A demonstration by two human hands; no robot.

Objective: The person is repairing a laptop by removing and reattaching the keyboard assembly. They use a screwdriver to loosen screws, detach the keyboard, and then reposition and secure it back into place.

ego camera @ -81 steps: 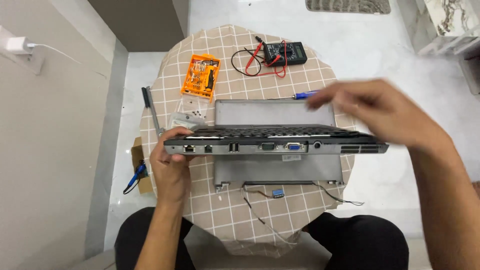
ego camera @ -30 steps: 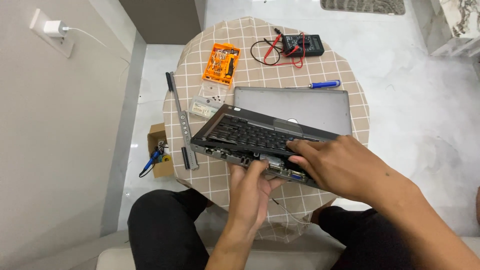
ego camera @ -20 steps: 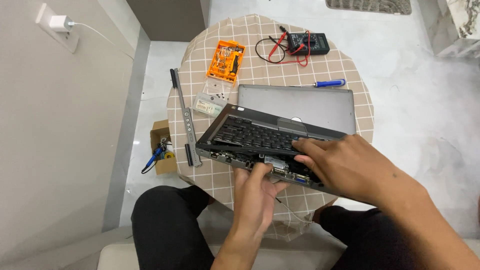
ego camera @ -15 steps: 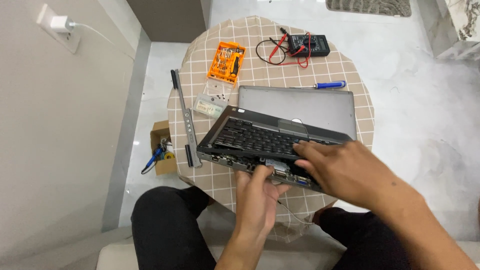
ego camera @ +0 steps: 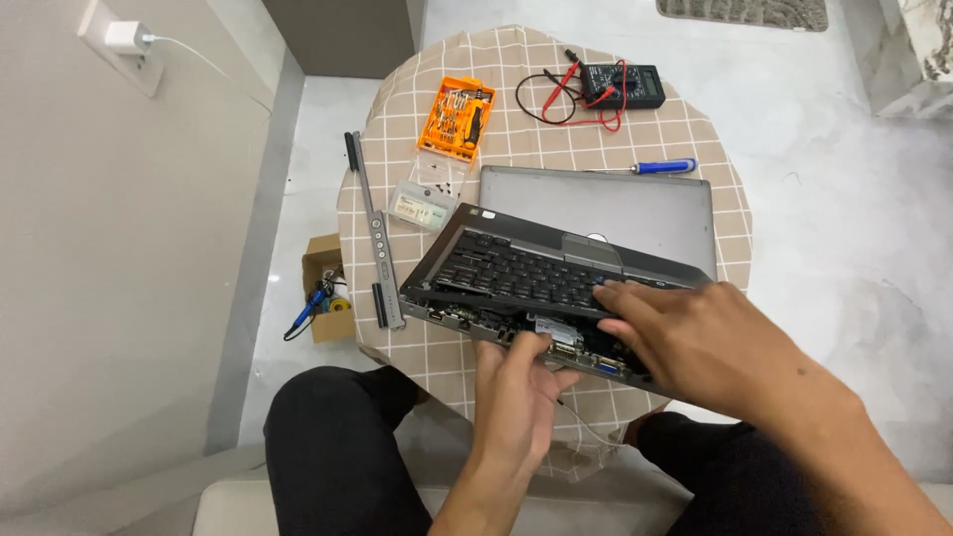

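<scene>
Head view: laptop base (ego camera: 526,283) lies tilted over the grey lid panel (ego camera: 615,208) on the checked worktop (ego camera: 556,129), long axis running from upper left to lower right, port edge facing the person. Left hand (ego camera: 516,382) fingers (ego camera: 521,347) pinch the near port edge from below. Right hand (ego camera: 710,342) fingers (ego camera: 620,298) press flat, unclenched, on the keyboard's right end.

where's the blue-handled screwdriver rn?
In the head view, the blue-handled screwdriver lies on the checked tablecloth at the far right, just beyond the grey laptop lid and below the black multimeter.
</scene>
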